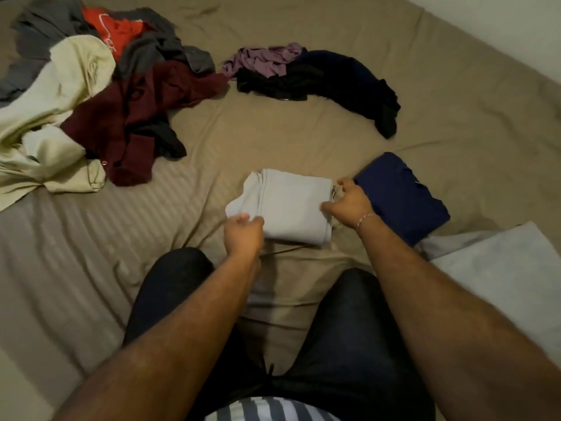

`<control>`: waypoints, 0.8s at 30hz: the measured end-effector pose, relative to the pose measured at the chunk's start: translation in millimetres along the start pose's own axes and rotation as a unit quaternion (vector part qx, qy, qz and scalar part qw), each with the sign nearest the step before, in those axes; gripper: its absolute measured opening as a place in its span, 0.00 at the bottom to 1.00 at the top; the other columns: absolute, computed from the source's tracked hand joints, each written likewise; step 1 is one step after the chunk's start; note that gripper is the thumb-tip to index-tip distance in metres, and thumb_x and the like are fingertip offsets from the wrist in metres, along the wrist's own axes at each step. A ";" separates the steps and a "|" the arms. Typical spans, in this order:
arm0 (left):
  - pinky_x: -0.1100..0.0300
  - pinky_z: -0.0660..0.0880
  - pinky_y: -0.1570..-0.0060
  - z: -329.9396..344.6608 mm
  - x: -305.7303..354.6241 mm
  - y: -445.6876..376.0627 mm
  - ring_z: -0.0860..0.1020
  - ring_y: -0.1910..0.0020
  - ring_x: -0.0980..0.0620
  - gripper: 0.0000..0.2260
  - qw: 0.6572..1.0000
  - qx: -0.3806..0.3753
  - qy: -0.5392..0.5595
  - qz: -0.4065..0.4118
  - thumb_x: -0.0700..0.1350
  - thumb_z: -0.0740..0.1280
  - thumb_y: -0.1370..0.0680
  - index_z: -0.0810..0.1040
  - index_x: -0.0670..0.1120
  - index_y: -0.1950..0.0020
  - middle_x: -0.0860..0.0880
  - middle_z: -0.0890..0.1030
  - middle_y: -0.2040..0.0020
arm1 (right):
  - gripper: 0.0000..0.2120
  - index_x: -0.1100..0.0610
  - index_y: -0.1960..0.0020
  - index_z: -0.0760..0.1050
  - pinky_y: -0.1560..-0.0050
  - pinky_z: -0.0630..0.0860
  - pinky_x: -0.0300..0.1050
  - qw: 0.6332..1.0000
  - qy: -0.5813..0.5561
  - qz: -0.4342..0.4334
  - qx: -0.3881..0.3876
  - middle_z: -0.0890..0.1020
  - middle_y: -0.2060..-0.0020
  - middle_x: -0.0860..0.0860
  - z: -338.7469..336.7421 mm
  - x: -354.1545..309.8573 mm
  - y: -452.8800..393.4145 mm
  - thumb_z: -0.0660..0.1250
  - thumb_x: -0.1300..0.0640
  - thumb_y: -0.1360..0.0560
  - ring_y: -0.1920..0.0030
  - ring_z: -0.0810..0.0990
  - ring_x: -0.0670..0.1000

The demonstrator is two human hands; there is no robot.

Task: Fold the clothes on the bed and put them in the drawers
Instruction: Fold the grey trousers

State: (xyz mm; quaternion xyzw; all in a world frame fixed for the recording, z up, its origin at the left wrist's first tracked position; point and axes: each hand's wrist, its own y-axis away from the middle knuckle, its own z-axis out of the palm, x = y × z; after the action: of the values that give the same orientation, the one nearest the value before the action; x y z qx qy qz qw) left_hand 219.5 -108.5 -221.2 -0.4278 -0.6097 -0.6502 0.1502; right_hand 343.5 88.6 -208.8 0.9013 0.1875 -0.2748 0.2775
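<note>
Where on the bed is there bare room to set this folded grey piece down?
Bare sheet lies between the folded grey piece and the purple and black heap, and left of it below the maroon and cream pile. The right is crowded: the folded navy piece sits beside the right hand.

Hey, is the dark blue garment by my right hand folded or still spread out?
Folded. The dark blue garment lies as a compact flat rectangle on the bed sheet.
</note>
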 end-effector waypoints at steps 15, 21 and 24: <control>0.36 0.82 0.47 48.3 -16.7 7.2 0.84 0.45 0.39 0.09 0.978 -0.098 0.185 -0.021 0.38 0.67 0.17 0.79 0.48 0.39 0.44 0.84 0.41 | 0.16 0.51 0.39 0.75 0.60 0.77 0.43 0.865 -0.457 0.204 -0.031 0.85 0.48 0.50 81.5 24.0 68.7 0.73 0.59 0.24 0.55 0.82 0.49; 0.49 0.83 0.63 64.5 10.7 41.5 0.87 0.50 0.45 0.11 0.955 -0.238 0.168 0.057 0.39 0.68 0.18 0.80 0.51 0.38 0.50 0.88 0.46 | 0.24 0.51 0.30 0.76 0.42 0.80 0.61 0.714 -0.677 0.168 -0.062 0.84 0.38 0.53 23.7 35.4 100.2 0.73 0.44 0.24 0.38 0.82 0.56; 0.47 0.85 0.55 80.4 12.8 69.6 0.86 0.44 0.46 0.12 0.932 -0.317 0.162 0.073 0.39 0.68 0.18 0.80 0.51 0.36 0.49 0.86 0.40 | 0.27 0.51 0.27 0.74 0.34 0.75 0.68 0.649 -0.754 0.087 -0.062 0.81 0.33 0.56 -2.4 48.3 117.0 0.71 0.43 0.23 0.33 0.79 0.62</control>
State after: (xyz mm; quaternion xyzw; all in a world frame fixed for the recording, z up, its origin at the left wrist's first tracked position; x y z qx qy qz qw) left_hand 291.9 -45.0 -174.4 -0.3857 -0.3066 -0.8571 0.1503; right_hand 439.5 8.2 -189.6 0.3765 -0.1484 -0.8216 0.4014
